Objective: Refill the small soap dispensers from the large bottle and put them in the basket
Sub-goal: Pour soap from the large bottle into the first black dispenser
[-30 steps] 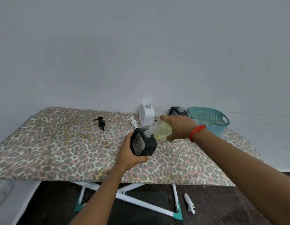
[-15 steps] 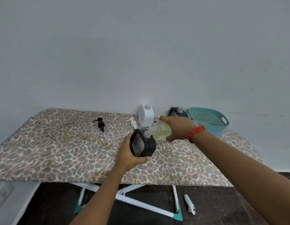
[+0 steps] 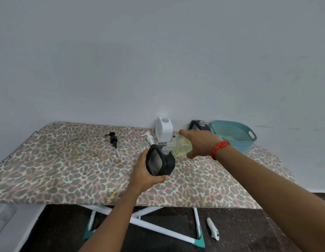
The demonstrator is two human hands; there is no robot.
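My left hand (image 3: 145, 171) grips a black dispenser (image 3: 160, 163); my right hand (image 3: 200, 144) tips the bottle (image 3: 180, 147) into it. Basket (image 3: 249, 140) behind holds no dispensers; two more wait uncapped.

A leopard-print ironing board (image 3: 67, 171) spans the middle of the frame, set against a plain grey wall (image 3: 158, 60). White crossed legs with teal feet (image 3: 199, 242) show beneath it at lower centre. A small white handheld device (image 3: 213, 228) lies on the dark floor (image 3: 240, 233) at lower right, just beside the right foot.
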